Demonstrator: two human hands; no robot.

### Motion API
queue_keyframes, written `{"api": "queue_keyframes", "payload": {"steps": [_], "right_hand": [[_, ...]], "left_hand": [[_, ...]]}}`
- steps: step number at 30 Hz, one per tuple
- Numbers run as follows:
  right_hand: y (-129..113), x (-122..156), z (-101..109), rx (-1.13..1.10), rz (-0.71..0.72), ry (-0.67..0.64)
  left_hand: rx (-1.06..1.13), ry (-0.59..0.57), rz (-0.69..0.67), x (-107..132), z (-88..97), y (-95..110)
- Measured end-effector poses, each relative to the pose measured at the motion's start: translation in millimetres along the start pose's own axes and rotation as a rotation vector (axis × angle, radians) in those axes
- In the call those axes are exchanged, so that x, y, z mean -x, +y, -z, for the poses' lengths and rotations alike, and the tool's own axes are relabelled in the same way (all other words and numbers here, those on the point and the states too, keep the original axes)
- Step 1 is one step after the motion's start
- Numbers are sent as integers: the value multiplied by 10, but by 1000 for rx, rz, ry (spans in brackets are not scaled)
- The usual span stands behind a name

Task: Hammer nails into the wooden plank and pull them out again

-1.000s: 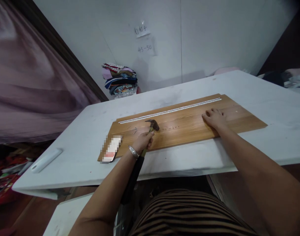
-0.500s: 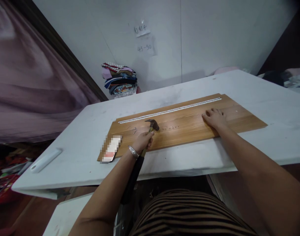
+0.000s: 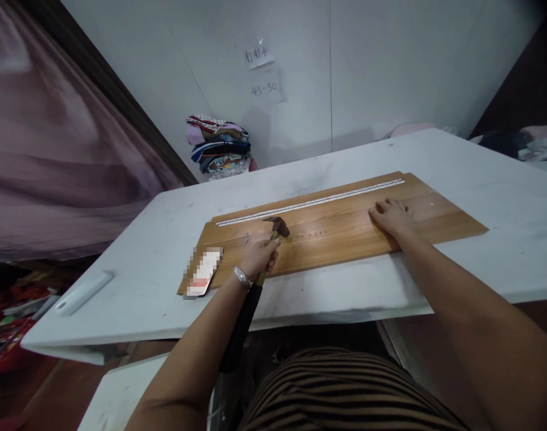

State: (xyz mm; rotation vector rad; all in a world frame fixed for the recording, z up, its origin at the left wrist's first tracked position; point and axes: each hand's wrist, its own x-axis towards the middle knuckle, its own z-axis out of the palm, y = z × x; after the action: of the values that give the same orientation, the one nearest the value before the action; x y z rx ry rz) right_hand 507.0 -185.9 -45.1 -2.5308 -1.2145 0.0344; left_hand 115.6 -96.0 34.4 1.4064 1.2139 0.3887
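Note:
My left hand (image 3: 261, 257) is closed around the upper handle of a claw hammer (image 3: 280, 227). The black grip slants down past my wrist, over the table's front edge. The hammer head is over a wooden board (image 3: 345, 240), beside a row of several small nails (image 3: 315, 233); whether it touches the board I cannot tell. On the board's right half rests my right hand (image 3: 391, 215), fingers apart and slightly bent, holding nothing visible. Loose nails (image 3: 246, 239) lie to the left of the hammer head. A white measuring strip (image 3: 318, 200) runs along the board's far side.
A blurred-out phone (image 3: 204, 272) lies on the board's left corner. On the white table (image 3: 134, 239) a long white object (image 3: 85, 293) lies at the left. Folded cloths (image 3: 219, 143) are stacked behind the table, by the wall with paper notes (image 3: 263, 88).
The hammer and my left hand have shifted very slightly to the left. My right hand stays in place on the board.

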Motion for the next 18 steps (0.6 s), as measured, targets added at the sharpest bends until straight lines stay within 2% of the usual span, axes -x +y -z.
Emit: {"api": "queue_keyframes", "payload": {"steps": [12, 18], "right_hand": [[-20, 16, 36, 16, -2, -17], [-8, 6, 32, -1, 1, -27]], "left_hand": [[-1, 31, 46, 20, -55, 14], [-8, 21, 10, 18, -26, 7]]}}
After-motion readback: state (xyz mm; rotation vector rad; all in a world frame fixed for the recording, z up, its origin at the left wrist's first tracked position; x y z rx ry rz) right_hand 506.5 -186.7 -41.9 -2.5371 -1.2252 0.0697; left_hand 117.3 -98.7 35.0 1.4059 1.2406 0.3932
